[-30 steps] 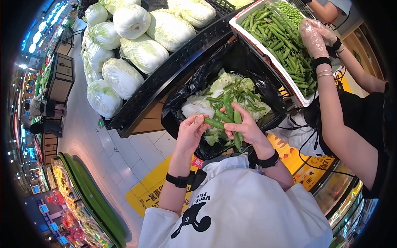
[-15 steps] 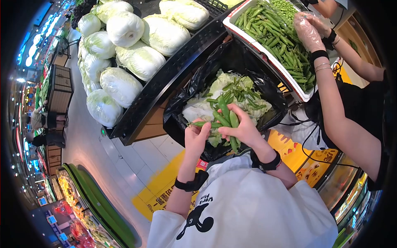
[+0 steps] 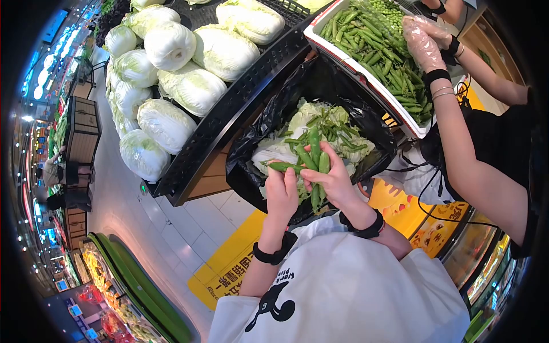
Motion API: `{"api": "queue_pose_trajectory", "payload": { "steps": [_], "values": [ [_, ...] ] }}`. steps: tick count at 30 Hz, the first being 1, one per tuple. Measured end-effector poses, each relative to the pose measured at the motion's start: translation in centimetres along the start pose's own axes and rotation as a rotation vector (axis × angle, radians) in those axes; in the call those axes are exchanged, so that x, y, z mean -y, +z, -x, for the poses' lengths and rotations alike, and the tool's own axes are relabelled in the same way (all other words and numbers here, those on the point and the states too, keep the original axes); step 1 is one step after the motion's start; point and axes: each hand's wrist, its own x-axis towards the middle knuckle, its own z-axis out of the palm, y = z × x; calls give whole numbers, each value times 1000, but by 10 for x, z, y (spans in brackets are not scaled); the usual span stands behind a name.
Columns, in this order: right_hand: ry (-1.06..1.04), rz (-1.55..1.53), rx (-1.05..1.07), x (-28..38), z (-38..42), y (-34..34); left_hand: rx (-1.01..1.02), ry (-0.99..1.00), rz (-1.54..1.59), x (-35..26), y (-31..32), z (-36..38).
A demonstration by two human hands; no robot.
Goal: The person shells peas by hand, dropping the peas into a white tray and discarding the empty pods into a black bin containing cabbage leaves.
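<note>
My left hand (image 3: 281, 190) pinches one green pea pod (image 3: 283, 167) between thumb and fingers. Close beside it, my right hand (image 3: 336, 182) is closed around a bunch of several plump pea pods (image 3: 315, 150), some pointing up and some hanging below the fingers. The left pod's tip reaches to the bunch. Both hands are over a bin lined with a black plastic bag (image 3: 251, 134). Inside the bin lie pale cabbage leaves (image 3: 273, 150) and loose green pods (image 3: 327, 127).
Napa cabbages (image 3: 191, 88) fill a black-edged display stand (image 3: 229, 114) at the left. A white box (image 3: 409, 127) of pea pods and shelled peas stands at the upper right. A co-worker's plastic-gloved hand (image 3: 423, 48) is over it. Dark cables (image 3: 426, 197) hang at the right.
My left hand has shifted slightly right, bringing its pod closer against the bunch in my right hand. The right hand keeps its hold. The view has moved slightly.
</note>
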Motion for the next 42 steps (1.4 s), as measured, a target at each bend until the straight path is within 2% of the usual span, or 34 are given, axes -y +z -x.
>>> {"api": "queue_pose_trajectory", "payload": {
  "steps": [2, 3, 5, 7, 9, 11, 13, 15, 17, 18, 21, 25, 27, 30, 31, 33, 36, 40, 42],
  "values": [
    [10, 13, -21, 1, 0, -2, -1, -124, 98, 0, 0, 0],
    [11, 27, -22, 3, 1, -3, 0, -125, 98, 0, -2, 1],
    [11, 40, -23, 9, 1, -7, 160, -166, 169, 3, -11, 0],
    [-17, 362, 108, 21, 0, -13, 148, -106, 350, 4, -22, -8],
    [-1, 423, 136, 29, 0, -13, 113, -146, 328, 1, -29, -9],
    [7, 576, 147, 32, -1, -10, 364, -76, 66, 3, -36, -10],
    [-17, 466, 100, 30, -1, -7, 307, -124, 75, -7, -32, -7],
    [-40, 359, 57, 25, -1, -3, 144, -263, 391, -16, -21, -1],
    [-13, -18, -79, 16, -2, -1, 107, -319, 444, -22, -11, 3],
    [-24, -86, -112, 11, -1, -1, 70, -377, 498, -24, -8, 4],
    [0, -140, -151, 8, -1, -5, 95, -350, 521, -26, -3, 4],
    [-15, -49, -124, 9, -1, -12, 176, -404, 347, -15, -11, 0],
    [-109, 256, 3, 12, 0, -17, 317, -448, 347, -5, -14, -3],
    [-76, 333, 105, 13, 0, -16, 384, -472, 234, -9, -15, -6],
    [-77, 331, 103, 13, 0, -15, 386, -473, 232, -9, -14, -6],
    [-16, 140, 41, 12, 1, -14, 368, -404, 333, -7, -10, -4],
    [-17, 141, 20, 6, 0, -16, 282, -368, 189, -7, -8, 1],
    [-31, 118, 12, -2, -3, -17, 235, -374, 204, 7, -2, 5],
    [-76, 220, 9, -8, -8, -20, 196, -420, 331, -2, -1, 5]
  ]
}}
